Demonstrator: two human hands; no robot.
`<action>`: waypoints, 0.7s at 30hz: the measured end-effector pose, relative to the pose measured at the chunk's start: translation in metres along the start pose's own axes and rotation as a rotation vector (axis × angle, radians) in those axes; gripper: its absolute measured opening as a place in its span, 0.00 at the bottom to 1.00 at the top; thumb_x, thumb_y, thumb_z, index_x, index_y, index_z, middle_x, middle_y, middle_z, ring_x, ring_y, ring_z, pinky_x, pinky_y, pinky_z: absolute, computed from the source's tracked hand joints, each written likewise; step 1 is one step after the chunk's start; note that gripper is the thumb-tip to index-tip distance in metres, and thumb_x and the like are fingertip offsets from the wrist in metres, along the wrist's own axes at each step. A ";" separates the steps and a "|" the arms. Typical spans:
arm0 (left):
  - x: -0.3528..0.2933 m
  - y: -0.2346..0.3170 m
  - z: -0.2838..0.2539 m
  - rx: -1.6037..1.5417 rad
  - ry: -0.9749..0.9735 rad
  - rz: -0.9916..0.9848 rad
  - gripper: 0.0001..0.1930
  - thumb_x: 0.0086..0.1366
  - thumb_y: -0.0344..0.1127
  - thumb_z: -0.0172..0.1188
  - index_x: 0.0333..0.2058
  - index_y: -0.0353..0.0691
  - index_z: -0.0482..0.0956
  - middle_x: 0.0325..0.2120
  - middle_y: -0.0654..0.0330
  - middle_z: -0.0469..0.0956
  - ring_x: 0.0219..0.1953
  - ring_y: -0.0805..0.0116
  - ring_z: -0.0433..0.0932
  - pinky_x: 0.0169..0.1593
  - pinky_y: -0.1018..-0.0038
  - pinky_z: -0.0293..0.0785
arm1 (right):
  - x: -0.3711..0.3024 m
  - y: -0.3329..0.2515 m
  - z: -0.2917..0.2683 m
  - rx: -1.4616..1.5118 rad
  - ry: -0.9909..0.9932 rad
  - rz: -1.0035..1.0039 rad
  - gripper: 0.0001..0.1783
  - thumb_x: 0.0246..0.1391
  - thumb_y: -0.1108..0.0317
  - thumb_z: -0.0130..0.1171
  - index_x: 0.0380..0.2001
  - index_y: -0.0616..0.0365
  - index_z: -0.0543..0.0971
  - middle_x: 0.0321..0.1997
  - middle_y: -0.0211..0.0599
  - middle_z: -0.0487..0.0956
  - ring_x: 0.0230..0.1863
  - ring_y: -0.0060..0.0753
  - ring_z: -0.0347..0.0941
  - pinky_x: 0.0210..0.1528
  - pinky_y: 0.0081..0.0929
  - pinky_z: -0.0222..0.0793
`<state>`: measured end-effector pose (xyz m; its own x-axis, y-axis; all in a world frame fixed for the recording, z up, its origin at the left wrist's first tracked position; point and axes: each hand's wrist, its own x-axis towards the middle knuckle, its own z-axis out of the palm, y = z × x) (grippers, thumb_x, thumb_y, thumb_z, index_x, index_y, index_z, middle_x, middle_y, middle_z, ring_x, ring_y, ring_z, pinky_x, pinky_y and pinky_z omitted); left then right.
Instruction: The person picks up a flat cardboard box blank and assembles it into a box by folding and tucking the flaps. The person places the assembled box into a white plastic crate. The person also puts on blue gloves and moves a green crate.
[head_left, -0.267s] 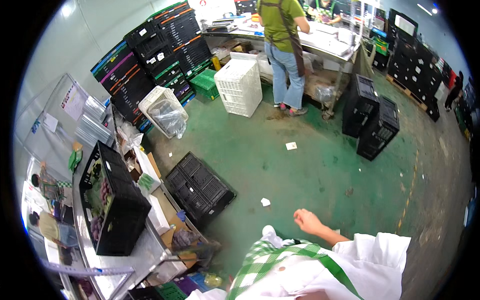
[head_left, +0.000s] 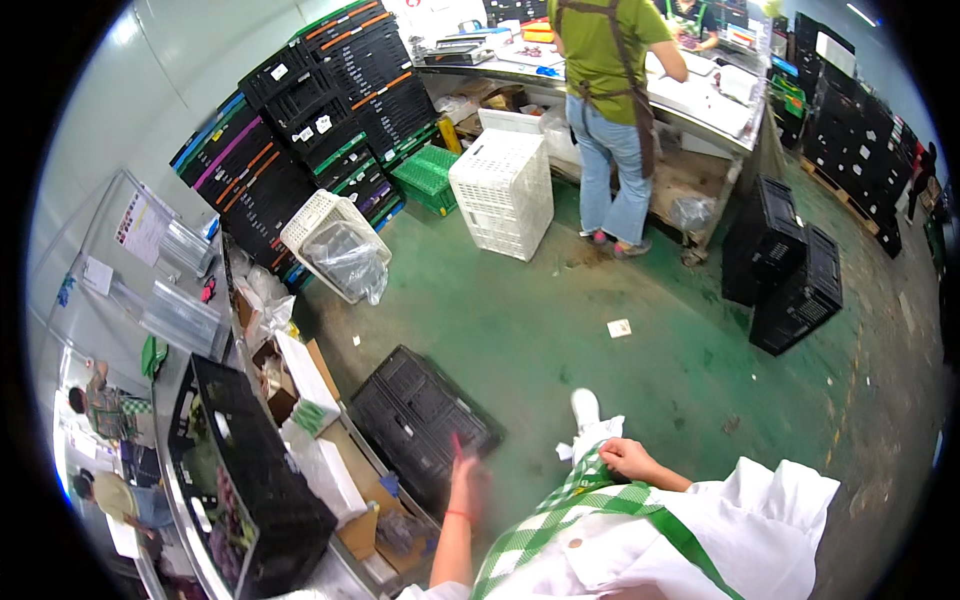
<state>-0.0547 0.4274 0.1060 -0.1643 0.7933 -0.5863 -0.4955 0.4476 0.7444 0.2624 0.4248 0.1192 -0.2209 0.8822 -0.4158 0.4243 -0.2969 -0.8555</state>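
Note:
My left hand [head_left: 468, 488], smeared by motion, is over the near edge of a black plastic crate [head_left: 418, 415] lying on the floor. A thin pinkish-red shape shows at its tip; I cannot make out what it is. A red band circles that wrist. My right hand [head_left: 632, 460] hangs in front of my green-and-white checked apron [head_left: 545, 520], its fingers curled with nothing visible in them. To the left, a black crate [head_left: 285, 500] with purple grapes [head_left: 232, 530] in it stands tilted on a metal table.
White open boxes [head_left: 330, 470] line the table's side. Beyond stand a white crate [head_left: 500, 195], a white basket with clear plastic [head_left: 340, 250], a green crate [head_left: 427, 180] and stacked black crates [head_left: 360, 85]. A person [head_left: 610, 110] works at a bench; two black crates [head_left: 780, 265] stand right.
My left hand has come into view beside the floor crate. My right hand has drawn in against the apron. A white shoe now reaches farther ahead, and the grape crate appears nearer.

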 end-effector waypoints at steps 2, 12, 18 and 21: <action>0.066 0.041 0.059 -0.218 -0.152 -0.173 0.23 0.50 0.50 0.51 0.34 0.32 0.69 0.22 0.54 0.71 0.25 0.59 0.73 0.32 0.69 0.71 | 0.068 -0.021 -0.012 0.198 -0.111 0.082 0.12 0.52 0.64 0.48 0.33 0.62 0.73 0.29 0.35 0.75 0.29 0.24 0.72 0.33 0.22 0.69; 0.274 0.251 0.227 -0.524 -0.180 -0.198 0.32 0.53 0.59 0.40 0.38 0.31 0.68 0.32 0.52 0.72 0.37 0.58 0.72 0.45 0.65 0.67 | 0.412 -0.223 -0.057 1.053 -0.718 0.361 0.14 0.54 0.63 0.47 0.39 0.62 0.69 0.37 0.30 0.71 0.35 0.25 0.68 0.38 0.26 0.67; 0.429 0.350 0.223 -0.450 -0.183 -0.022 0.30 0.54 0.60 0.39 0.44 0.39 0.66 0.34 0.53 0.72 0.38 0.58 0.71 0.47 0.64 0.66 | 0.571 -0.320 -0.043 0.975 -0.573 0.572 0.15 0.56 0.65 0.41 0.40 0.66 0.70 0.40 0.41 0.72 0.41 0.38 0.69 0.46 0.36 0.65; 0.512 0.412 0.219 -0.337 -0.247 -0.060 0.28 0.56 0.58 0.40 0.43 0.40 0.66 0.36 0.55 0.73 0.35 0.62 0.74 0.40 0.68 0.71 | 0.668 -0.313 -0.028 1.000 -0.670 0.237 0.15 0.55 0.62 0.42 0.38 0.63 0.70 0.33 0.39 0.75 0.31 0.31 0.73 0.30 0.27 0.71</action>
<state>-0.1565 1.1087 0.1824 0.0621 0.8634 -0.5007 -0.7561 0.3682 0.5411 0.0063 1.1174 0.1178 -0.7628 0.4935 -0.4179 -0.2799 -0.8346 -0.4745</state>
